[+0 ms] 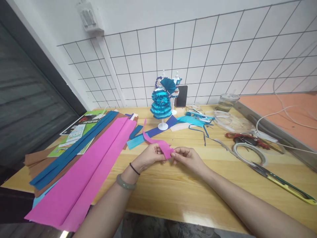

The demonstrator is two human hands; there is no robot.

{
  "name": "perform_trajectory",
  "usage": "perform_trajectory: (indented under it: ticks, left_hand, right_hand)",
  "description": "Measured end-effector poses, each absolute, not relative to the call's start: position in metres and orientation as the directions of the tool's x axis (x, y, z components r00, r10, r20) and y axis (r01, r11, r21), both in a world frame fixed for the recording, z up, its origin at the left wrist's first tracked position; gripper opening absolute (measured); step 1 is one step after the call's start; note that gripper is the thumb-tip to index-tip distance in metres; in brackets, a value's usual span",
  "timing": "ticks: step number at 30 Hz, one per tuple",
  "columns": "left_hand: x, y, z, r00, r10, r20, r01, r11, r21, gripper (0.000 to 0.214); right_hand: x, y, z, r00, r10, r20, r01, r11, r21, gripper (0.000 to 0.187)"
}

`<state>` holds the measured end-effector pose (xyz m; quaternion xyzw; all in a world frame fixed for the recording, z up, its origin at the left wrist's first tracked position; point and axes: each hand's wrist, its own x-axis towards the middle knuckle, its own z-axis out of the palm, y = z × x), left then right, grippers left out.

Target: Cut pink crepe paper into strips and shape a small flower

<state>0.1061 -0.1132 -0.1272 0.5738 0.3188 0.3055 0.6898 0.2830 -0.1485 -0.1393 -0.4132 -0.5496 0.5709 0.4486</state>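
A pink crepe paper strip (166, 147) is held between my two hands above the wooden table, its narrow tail curling up and away to the left. My left hand (150, 156) has its fingers closed around the strip's middle part. At the strip's near right end, my right hand (186, 158) pinches the edge between thumb and fingertips. Just beyond the hands stands a small white dress form wearing a teal pleated paper dress (161, 104). Beside its base lie a dark blue strip (158, 131) and a light blue strip (135, 142).
Large pink paper sheets (84, 172), a blue folded strip (71, 148) and brown paper cover the table's left. To the right are a tape roll (262, 160), scissors (282, 183) and a glass jar (227, 100). A phone (182, 96) leans at the back wall.
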Motion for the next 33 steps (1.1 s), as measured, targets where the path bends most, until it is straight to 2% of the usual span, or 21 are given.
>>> perform_trajectory:
  ticks: [9, 14, 24, 33]
  left_hand:
    - [0.11, -0.1151, -0.1255, 0.621, 0.779, -0.09, -0.058, 0.16, 0.985, 0.044]
    - [0.1109, -0.116, -0.1253, 0.616, 0.783, -0.085, -0.065, 0.158, 0.985, 0.05]
    - [0.1115, -0.1171, -0.1267, 0.597, 0.795, -0.107, -0.044, 0.166, 0.985, 0.053]
    - [0.1098, -0.115, -0.1297, 0.582, 0.804, -0.121, -0.001, 0.15, 0.989, 0.057]
  right_hand:
    - [0.2831, -0.1463, -0.143, -0.224, 0.975, -0.002, -0.04, -0.011, -0.999, 0.03]
    - [0.2833, -0.145, -0.1453, -0.205, 0.979, -0.007, -0.037, -0.015, -0.999, 0.029]
    - [0.2808, -0.1464, -0.144, -0.159, 0.987, -0.003, -0.084, -0.016, -0.996, 0.032]
    - [0.2812, -0.146, -0.1465, -0.185, 0.982, 0.025, -0.081, 0.01, -0.997, 0.03]
